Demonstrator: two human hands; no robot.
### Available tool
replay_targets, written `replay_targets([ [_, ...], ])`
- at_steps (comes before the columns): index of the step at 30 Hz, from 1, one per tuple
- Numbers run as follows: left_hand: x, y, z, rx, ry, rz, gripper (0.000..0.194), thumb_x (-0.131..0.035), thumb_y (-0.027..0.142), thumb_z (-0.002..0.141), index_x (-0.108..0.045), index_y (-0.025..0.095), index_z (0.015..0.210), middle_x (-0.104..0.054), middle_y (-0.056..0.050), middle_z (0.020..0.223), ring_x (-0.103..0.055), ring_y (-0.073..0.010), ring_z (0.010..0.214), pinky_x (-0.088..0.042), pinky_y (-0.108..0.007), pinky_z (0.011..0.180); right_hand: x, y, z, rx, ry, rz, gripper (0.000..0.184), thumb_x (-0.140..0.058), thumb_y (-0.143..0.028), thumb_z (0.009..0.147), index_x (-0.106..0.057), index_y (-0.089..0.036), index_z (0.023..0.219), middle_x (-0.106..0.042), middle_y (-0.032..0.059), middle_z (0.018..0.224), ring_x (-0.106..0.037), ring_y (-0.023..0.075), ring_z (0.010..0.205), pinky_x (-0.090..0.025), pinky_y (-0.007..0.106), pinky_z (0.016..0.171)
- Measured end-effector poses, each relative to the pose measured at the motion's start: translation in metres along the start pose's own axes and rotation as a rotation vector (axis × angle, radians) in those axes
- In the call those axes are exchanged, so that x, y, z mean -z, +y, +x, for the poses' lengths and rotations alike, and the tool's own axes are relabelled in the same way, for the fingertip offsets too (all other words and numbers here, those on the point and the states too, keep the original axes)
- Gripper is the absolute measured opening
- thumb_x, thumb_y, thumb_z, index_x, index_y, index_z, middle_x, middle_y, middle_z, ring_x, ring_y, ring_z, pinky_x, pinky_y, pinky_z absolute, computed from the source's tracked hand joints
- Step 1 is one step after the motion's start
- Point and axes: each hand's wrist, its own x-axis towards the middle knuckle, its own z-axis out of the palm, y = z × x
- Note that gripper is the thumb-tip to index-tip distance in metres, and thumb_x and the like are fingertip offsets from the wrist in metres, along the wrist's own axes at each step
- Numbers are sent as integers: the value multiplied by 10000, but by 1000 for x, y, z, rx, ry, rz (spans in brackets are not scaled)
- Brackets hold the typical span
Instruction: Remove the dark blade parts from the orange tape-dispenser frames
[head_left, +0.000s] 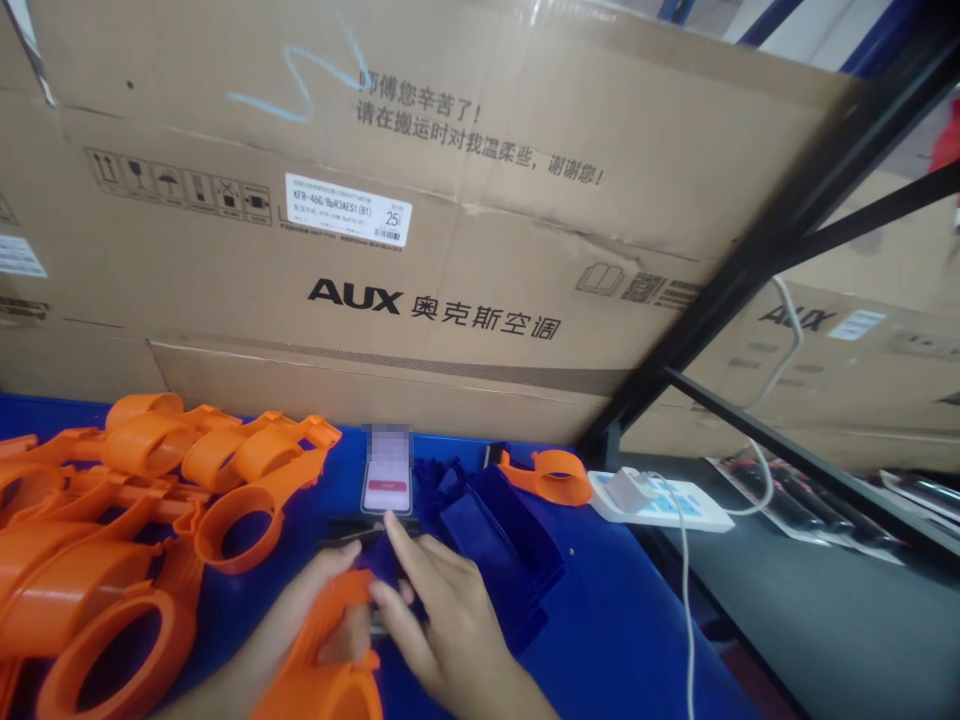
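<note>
My left hand (pixel 321 578) is closed around an orange tape dispenser (pixel 319 690), whose ring points toward me at the bottom edge. A small dark blue plastic piece (pixel 381 558) sits at the dispenser's far end. My right hand (pixel 450 610) pinches this piece between thumb and index finger; the other fingers are curled and partly hidden. Just beyond my fingertips lies a phone (pixel 387 480) with a lit screen. Several blue plastic pieces (pixel 487 530) are heaped to the right of the phone.
Many orange tape dispensers (pixel 236 525) are piled at the left on the blue table surface (pixel 600 610). Another orange dispenser (pixel 559 478) lies near a white power strip (pixel 675 503) with a cable. Large cardboard boxes (pixel 450 250) stand behind, beside a black shelf frame (pixel 697 230).
</note>
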Motion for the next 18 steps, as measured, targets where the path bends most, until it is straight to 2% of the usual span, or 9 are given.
replay_targets([
  [4, -2, 4, -5, 144, 13, -162, 549, -647, 428, 969, -614, 149, 497, -562, -35, 410, -479, -96, 356, -317, -185, 377, 1, -2, 1, 20, -24, -85, 501, -481, -258, 1082, -448, -79, 1549, -750, 83, 811, -674, 226, 697, -556, 343, 598],
  [8, 1, 3, -3, 191, -14, -149, 497, -604, 451, 989, -675, 134, 612, -587, -37, 447, -470, -105, 369, -319, -198, 383, 7, -4, 4, 59, -3, -94, 445, -491, -230, 1073, -501, -75, 1490, -783, 145, 986, -738, 246, 832, -610, 357, 680],
  [11, 9, 2, -2, 186, -116, 1, 547, -560, 558, 979, -746, 101, 741, -446, 20, 350, -336, -102, 316, -271, -221, 375, 9, -3, 6, 56, 81, 82, 278, -404, -147, 1074, -658, -138, 1187, -755, 109, 903, -724, 213, 803, -609, 338, 727],
  [14, 13, 4, -5, 113, -180, 109, 623, -539, 592, 968, -789, 24, 928, -353, 59, 328, -258, -98, 329, -227, -233, 393, 7, -2, 4, 17, 137, 207, 324, -373, -113, 1064, -579, -203, 831, -616, 26, 679, -591, 155, 597, -522, 287, 615],
  [16, 11, 7, -6, 86, -191, 134, 624, -546, 589, 960, -791, 16, 942, -359, 56, 347, -253, -100, 351, -206, -241, 402, 4, -2, 3, -20, 141, 191, 335, -397, -135, 1062, -511, -218, 758, -535, -8, 619, -494, 132, 527, -445, 271, 555],
  [18, 7, 8, -8, 74, -182, 156, 616, -554, 595, 949, -792, 33, 864, -345, 56, 351, -236, -99, 360, -196, -251, 410, 3, -3, 4, -58, 131, 167, 342, -403, -155, 1063, -502, -218, 743, -517, -17, 609, -463, 124, 513, -408, 265, 539],
])
